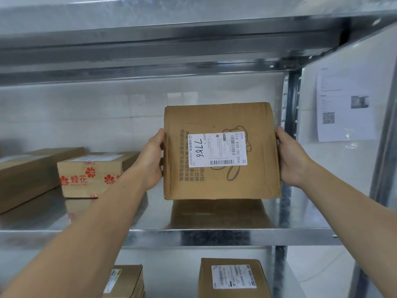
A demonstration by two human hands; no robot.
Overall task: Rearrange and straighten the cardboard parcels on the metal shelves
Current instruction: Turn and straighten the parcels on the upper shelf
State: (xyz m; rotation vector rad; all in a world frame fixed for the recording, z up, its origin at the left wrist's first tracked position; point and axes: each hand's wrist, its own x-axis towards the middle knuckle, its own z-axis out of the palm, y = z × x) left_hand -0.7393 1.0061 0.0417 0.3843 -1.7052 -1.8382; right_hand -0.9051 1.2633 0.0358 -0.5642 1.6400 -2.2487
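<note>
On the middle shelf [193,235], right end: cardboard parcel [222,117] upright beside the corner post [290,100], its white label [217,149] with handwritten 7786 facing near.
Left hand [150,160]: clasps the parcel's left edge, thumb on the front.
Right hand [290,160]: clasps the right edge; the hands are apart, with the parcel between them.
Parcel's lower edge: at the shelf surface; whether it touches, I cannot tell.
Further left: red-flower box [90,175], with a long flat box [28,173] beside it.
Lower shelf: two labelled parcels [233,278].

Single head view, facing forward, close to the metal shelves [193,235]
</note>
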